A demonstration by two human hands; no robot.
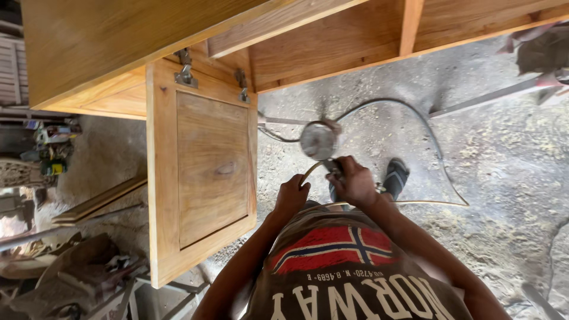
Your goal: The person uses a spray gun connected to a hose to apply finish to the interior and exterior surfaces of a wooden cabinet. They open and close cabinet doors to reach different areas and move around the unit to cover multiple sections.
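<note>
I look straight down past my chest. My right hand point(355, 181) grips the handle of a spray gun with a round metal cup point(318, 140) on top. My left hand point(291, 194) is closed around the pale hose point(311, 169) just left of the gun. The hose point(427, 127) loops away across the ground to the right. To the left hangs an open wooden cabinet door point(204, 172) on two metal hinges point(186, 74), part of a large bare-wood cabinet point(118, 41).
The dusty concrete floor point(504, 160) spreads to the right. My dark shoe point(395, 176) is below the gun. Wooden slats point(101, 201) and a heap of tools and scrap point(77, 278) lie at lower left. A metal bar point(486, 98) and cloth lie at upper right.
</note>
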